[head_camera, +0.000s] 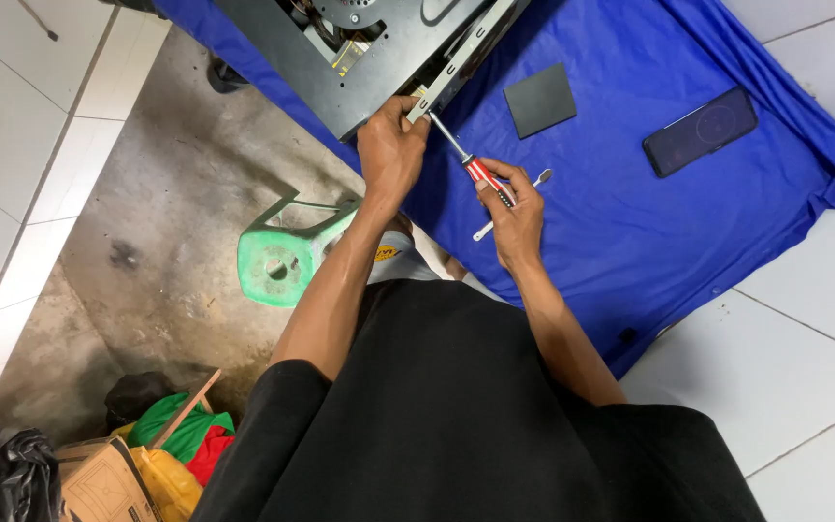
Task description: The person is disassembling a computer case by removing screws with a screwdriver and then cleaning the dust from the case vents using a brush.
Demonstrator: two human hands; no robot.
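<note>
- While the left hand (390,150) presses its fingers against the corner of the black metal chassis (359,58), pinching a pale metal rail (456,60) at its edge, the right hand (514,217) has its fingers wrapped shut around the screwdriver (466,159).
- That screwdriver has a red handle with white stripes and a thin steel shaft; it slants up and to the left, its tip (431,116) at the near end of the rail, just beside the left thumb.
- Open on top, the chassis shows round metal parts and a yellowish piece inside; what they are cannot be told.
- It rests on a blue cloth (630,222) spread over the white tiled surface (804,367).
- On the cloth lie a small grey tool (538,177) partly hidden by the right hand, a flat dark square plate (539,100), and a dark phone (700,130).
- Below, on the floor, stand a green plastic stool (282,261) and a cardboard box (103,483) beside bundled green, red and yellow bags (181,449).
</note>
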